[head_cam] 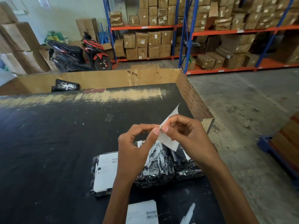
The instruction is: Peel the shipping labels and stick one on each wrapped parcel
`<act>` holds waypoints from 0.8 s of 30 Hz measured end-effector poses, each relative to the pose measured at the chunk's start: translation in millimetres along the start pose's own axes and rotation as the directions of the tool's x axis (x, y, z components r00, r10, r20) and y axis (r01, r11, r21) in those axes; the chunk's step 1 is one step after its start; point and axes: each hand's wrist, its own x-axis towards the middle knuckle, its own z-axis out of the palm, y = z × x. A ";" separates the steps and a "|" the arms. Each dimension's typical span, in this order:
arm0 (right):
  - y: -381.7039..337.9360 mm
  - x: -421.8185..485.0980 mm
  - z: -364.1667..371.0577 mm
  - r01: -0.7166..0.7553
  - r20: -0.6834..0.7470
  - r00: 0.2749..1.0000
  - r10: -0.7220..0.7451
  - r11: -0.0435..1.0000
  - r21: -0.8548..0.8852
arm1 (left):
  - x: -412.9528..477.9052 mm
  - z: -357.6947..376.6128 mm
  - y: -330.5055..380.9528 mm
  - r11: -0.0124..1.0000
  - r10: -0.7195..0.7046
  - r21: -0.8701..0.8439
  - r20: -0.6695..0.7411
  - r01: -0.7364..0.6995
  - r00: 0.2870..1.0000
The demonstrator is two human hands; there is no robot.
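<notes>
Both hands hold one white shipping label (169,141) upright above the table. My left hand (134,147) pinches its near edge with thumb and forefinger. My right hand (189,138) grips the same sheet from the right, its top corner sticking up past my fingers. Below lie three parcels wrapped in black plastic: the left parcel (97,173) carries a white label (106,172), the middle parcel (157,167) and the right parcel (186,168) are partly hidden by my hands. A stack of labels (142,212) lies at the near edge.
The black table (48,143) has a cardboard bin (105,80) behind it holding another black parcel (66,85). A white strip (188,214) lies by the label stack. A scooter (77,54), shelving with cartons (148,41) and a blue pallet (275,152) stand around.
</notes>
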 end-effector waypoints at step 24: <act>45.8 -4.4 4.4 -0.138 -0.112 0.990 0.091 0.823 -0.551 | 40.9 -5.6 -51.4 0.839 -0.397 0.375 -0.075 0.394 0.915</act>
